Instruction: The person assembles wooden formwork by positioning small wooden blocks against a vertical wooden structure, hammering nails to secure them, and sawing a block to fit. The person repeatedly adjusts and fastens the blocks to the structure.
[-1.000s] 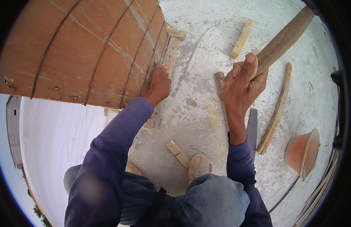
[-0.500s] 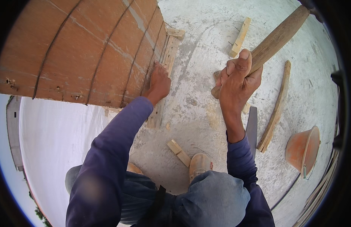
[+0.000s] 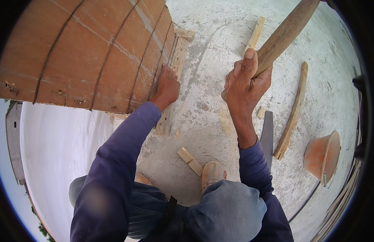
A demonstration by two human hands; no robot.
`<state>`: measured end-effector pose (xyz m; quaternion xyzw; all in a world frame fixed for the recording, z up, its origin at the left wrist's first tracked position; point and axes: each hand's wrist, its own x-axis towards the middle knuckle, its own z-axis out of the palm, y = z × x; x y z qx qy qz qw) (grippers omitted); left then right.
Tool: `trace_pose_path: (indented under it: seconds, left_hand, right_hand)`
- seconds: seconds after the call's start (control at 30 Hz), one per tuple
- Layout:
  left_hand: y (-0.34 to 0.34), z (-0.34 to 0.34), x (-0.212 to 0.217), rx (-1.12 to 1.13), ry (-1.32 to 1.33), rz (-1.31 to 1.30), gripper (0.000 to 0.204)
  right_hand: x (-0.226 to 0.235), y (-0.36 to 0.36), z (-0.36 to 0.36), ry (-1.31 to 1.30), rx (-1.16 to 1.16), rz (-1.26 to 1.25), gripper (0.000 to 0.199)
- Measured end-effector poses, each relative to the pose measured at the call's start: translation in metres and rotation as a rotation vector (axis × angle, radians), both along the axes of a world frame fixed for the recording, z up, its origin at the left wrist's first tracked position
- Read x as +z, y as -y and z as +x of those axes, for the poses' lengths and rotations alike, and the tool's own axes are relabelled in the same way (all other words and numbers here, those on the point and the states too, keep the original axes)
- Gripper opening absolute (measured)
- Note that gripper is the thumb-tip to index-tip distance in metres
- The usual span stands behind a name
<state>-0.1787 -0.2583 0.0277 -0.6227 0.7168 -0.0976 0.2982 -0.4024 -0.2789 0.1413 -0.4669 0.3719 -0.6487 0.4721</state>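
Note:
My right hand [image 3: 249,86] is wrapped round the wooden handle of a hammer [image 3: 289,36], raised above the floor and slanting up to the right. Its dark head is mostly cut off at the upper edge of the view. At the foot of a brown wooden panel [image 3: 102,52], my left hand [image 3: 167,85] is closed, its fingertips against the joint with a pale wood strip [image 3: 179,54]. Whatever those fingers pinch is too small or hidden to make out. Dark wires or cords run across the panel.
A saw blade [image 3: 267,137] lies beside my right forearm, near a long curved wood piece [image 3: 294,113]. An orange bucket [image 3: 321,155] stands at the right. A wood offcut [image 3: 190,161] lies by my shoe [image 3: 213,174]; a pale batten [image 3: 256,32] lies farther off.
My right hand has shifted slightly left and up with the hammer, so less of its head shows. My left hand stays at the panel's foot.

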Motion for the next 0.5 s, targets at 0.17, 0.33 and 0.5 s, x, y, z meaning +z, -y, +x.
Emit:
trace_pose_path:
  seconds: [0.17, 0.33, 0.5]
  left_hand:
    - [0.003, -0.005, 0.008, 0.029, -0.028, 0.12, 0.045]
    - [-0.002, -0.018, 0.017, 0.086, -0.015, 0.169, 0.046]
    - [-0.007, -0.02, 0.01, 0.043, -0.039, -0.13, 0.05]
  right_hand:
    - [-0.071, -0.038, 0.046, -0.786, 0.202, 0.27, 0.032]
    - [-0.155, -0.066, 0.01, -0.769, 0.367, 0.392, 0.035]
    - [-0.125, -0.087, -0.065, -0.649, 0.295, 0.397, 0.036]
